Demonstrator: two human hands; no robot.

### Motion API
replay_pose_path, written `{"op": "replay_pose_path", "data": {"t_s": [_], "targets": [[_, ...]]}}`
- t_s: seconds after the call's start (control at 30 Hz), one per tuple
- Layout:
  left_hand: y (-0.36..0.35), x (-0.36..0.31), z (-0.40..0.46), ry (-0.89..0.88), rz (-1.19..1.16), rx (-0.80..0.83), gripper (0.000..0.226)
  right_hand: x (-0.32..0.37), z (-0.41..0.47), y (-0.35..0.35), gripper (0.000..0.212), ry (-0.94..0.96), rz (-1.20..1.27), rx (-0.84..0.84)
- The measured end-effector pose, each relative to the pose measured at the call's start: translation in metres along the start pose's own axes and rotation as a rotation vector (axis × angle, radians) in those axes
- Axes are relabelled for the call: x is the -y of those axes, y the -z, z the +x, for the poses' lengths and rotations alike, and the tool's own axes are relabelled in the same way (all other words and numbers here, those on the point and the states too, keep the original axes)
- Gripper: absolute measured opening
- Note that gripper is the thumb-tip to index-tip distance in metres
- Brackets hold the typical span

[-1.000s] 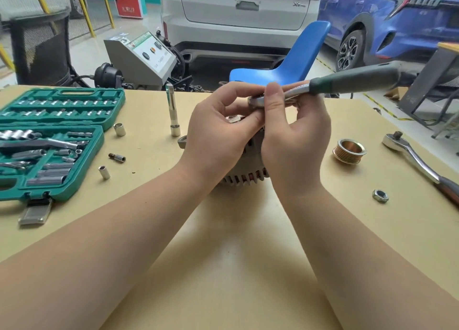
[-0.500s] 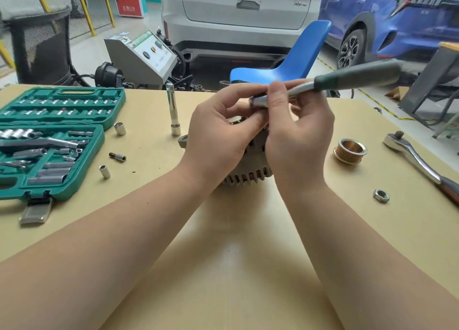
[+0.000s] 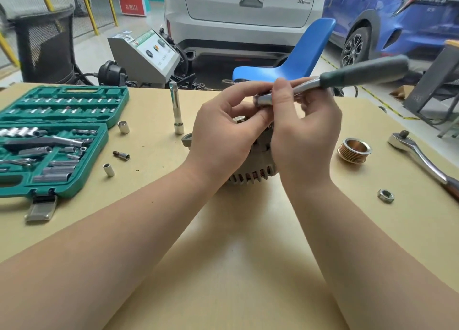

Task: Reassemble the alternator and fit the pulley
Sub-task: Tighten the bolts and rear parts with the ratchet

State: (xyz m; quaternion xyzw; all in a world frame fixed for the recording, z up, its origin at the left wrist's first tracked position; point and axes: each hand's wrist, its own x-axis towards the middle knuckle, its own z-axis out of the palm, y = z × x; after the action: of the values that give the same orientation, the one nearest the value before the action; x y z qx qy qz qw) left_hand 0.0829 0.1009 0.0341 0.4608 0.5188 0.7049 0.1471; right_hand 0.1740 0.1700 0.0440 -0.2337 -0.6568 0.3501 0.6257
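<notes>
While both hands, the left hand [image 3: 223, 133] and right hand [image 3: 305, 133], pinch the ratchet [image 3: 347, 77] head over the alternator [image 3: 253, 170] mid-bench, housing bolts look underway; next needs steady turning, with pulley [image 3: 354, 150] and nut [image 3: 385, 196] waiting rightward.

— Which colours are seen on the table [image 3: 223, 267]?
— It is tan. The socket case [image 3: 74, 180] is teal, filled with silver sockets.
— And the tools?
— A dark green handle is seen on the ratchet [image 3: 360, 75]. The pulley [image 3: 354, 150] is coppery, ribbed; the alternator [image 3: 253, 173] is grey, perhaps copper inside its slots.
</notes>
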Motion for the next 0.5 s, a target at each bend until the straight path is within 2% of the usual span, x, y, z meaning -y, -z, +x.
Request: {"op": "replay_pose_path", "data": {"t_s": [0.03, 0.1, 0.17, 0.27, 0.33, 0.4, 0.5], "targets": [[0.000, 0.000, 0.000, -0.005, 0.000, -0.006, 0.025, 0.000, -0.004, -0.001, 0.013, 0.069, -0.072, -0.040], [0.000, -0.002, 0.000, -0.001, -0.005, -0.009, 0.025, -0.003, -0.002, 0.000, 0.013, 0.081, -0.084, -0.032], [0.000, -0.003, 0.001, 0.019, 0.001, -0.009, 0.026, -0.003, 0.010, 0.002, 0.016, -0.072, 0.108, 0.084], [0.000, -0.004, 0.003, 0.039, 0.031, -0.009, 0.028, -0.001, 0.026, 0.007, 0.025, -0.457, 0.504, 0.279], [0.000, -0.004, 0.003, 0.044, 0.021, -0.001, 0.030, -0.003, 0.026, 0.009, 0.028, -0.547, 0.540, 0.318], [0.000, -0.003, 0.001, 0.038, 0.024, -0.003, 0.031, -0.006, 0.019, 0.006, 0.028, -0.456, 0.505, 0.235], [0.000, -0.002, -0.001, 0.024, 0.007, 0.016, 0.031, -0.003, 0.001, 0.001, 0.016, -0.093, 0.159, 0.037]]}}
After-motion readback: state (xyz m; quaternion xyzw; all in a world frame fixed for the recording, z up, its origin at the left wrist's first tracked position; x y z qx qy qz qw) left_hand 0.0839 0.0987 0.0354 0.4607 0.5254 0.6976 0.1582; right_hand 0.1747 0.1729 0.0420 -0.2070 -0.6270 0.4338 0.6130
